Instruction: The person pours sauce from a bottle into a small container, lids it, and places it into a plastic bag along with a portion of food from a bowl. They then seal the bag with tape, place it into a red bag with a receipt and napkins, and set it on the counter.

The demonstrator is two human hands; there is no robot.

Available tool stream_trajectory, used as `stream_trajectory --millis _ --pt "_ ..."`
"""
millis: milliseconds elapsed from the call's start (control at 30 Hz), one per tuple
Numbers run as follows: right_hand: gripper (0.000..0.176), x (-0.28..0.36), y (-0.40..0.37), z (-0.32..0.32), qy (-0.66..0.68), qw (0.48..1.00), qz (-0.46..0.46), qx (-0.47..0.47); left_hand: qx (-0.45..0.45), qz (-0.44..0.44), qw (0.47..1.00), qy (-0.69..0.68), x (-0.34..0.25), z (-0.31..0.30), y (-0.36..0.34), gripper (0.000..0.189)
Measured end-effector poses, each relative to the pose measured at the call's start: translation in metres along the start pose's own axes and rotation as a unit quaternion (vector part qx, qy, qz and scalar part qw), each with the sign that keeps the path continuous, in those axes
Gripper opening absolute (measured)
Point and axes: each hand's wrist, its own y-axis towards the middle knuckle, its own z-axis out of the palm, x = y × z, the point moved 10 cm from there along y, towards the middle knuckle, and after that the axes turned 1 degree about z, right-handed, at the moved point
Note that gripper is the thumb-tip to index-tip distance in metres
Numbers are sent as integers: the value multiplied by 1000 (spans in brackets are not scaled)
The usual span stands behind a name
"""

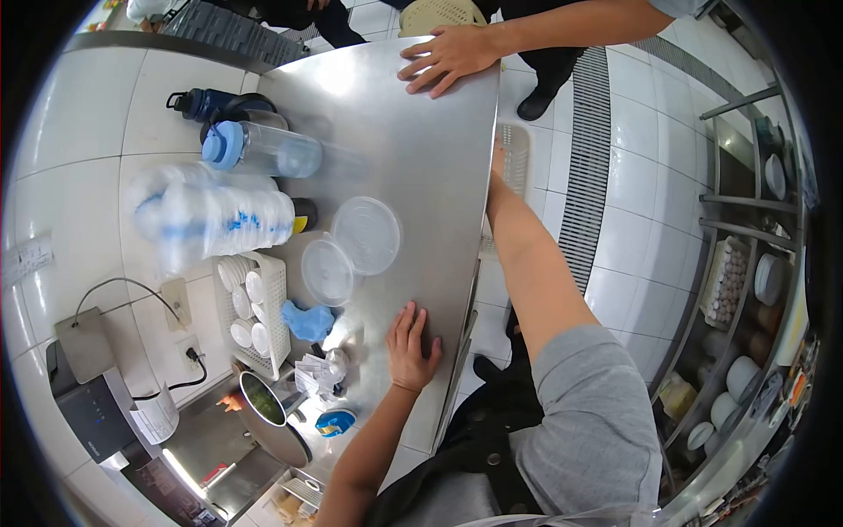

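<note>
My left hand [413,351] lies flat on the steel table [421,211], fingers spread and nothing in them. My right arm stretches forward along the table's right edge. Only a sliver of my right hand [499,158] shows beside a white plastic basket [516,162] below table height; the edge hides its fingers. Two clear round plastic lids [367,235] lie overlapping on the table, ahead of my left hand. A crumpled blue cloth or glove [307,321] and some small clear plastic packets [323,373] are to its left.
Another person's hand [452,57] rests on the table's far end. Along the wall stand a blue-capped bottle [272,149], wrapped stacked plastic containers [219,215] and a white basket [279,307] of white items. A pot [262,400] sits lower left; shelves [751,198] line the right.
</note>
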Motion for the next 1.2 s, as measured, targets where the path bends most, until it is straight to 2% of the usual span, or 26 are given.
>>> stream_trajectory --millis 67,100,200,267,400,500,600,633,733,833,933,1067,1133,1200 --pt "36 -1 -3 -2 7 999 31 11 -1 -3 1000 4 1 0 0 68" --pt "37 -11 -4 -3 13 996 83 20 0 -5 1000 4 1 0 0 69" --pt "31 -23 -6 9 129 986 94 57 -2 0 1000 9 1 0 -1 69" --pt "28 6 -17 -16 119 988 69 71 -8 6 1000 6 1 0 0 69" --pt "25 3 -12 -26 46 999 26 0 -5 9 1000 3 -3 -1 1 64" --pt "20 -18 -29 -10 288 952 80 70 -3 5 1000 3 -2 0 1 64" --pt "20 -31 -51 1 291 935 115 167 -10 10 1000 12 -2 0 -1 66" --pt "14 -29 -57 0 284 939 103 166 -10 13 1000 13 -3 1 -2 65" --pt "14 -30 -76 -3 430 856 190 216 -16 19 1000 16 -2 0 -2 65" --pt "21 -14 -81 -33 636 723 213 167 -22 22 999 11 -3 1 -3 64" --pt "29 -18 -99 -86 634 735 216 104 -20 22 1000 2 -3 -1 -2 63" --pt "23 -17 -151 -176 560 805 189 48 -26 24 999 -10 -7 -7 -1 61" --pt "19 -11 -184 -217 485 857 165 50 -25 18 999 -12 -7 -7 -3 61" --pt "16 -9 -220 -248 439 882 148 83 -23 7 1000 -16 -4 -9 -6 61"
